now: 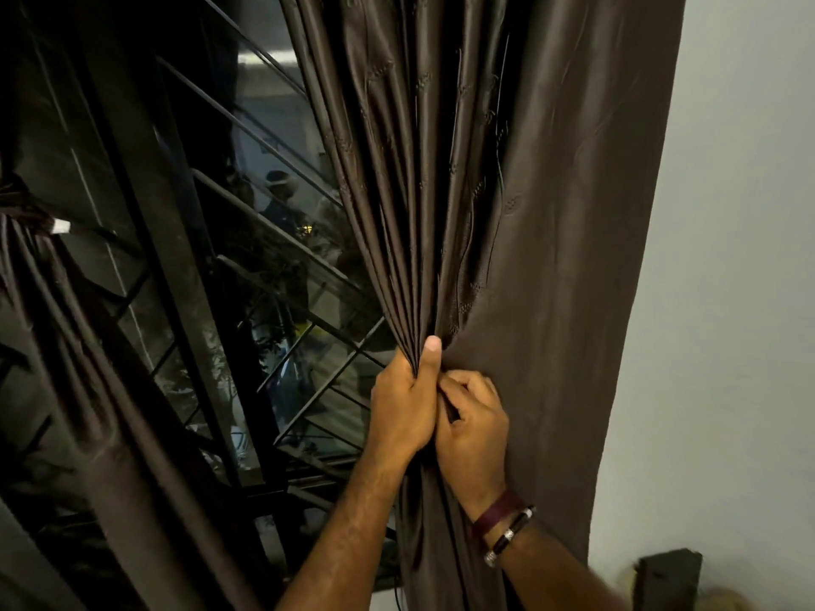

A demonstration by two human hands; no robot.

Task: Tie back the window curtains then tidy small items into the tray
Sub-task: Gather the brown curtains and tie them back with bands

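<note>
I have the right curtain (507, 205) bunched at its waist: left hand (403, 405) clenched round the gathered pleats, thumb up, to keep them tight; right hand (474, 427) just beside it, fingers curled into the fabric, probably collecting the slack panel. Left of the curtain, window bars (264, 275) stand exposed; right of it, bare wall (727, 258). Left curtain (66, 310) already tied. No tray visible.

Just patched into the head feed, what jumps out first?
Both hands at centre: the left hand grips the gathered folds of the brown right curtain, the right hand pinching fabric beside it. At far left, the other curtain already looks tied, before the dark window grille.
</note>
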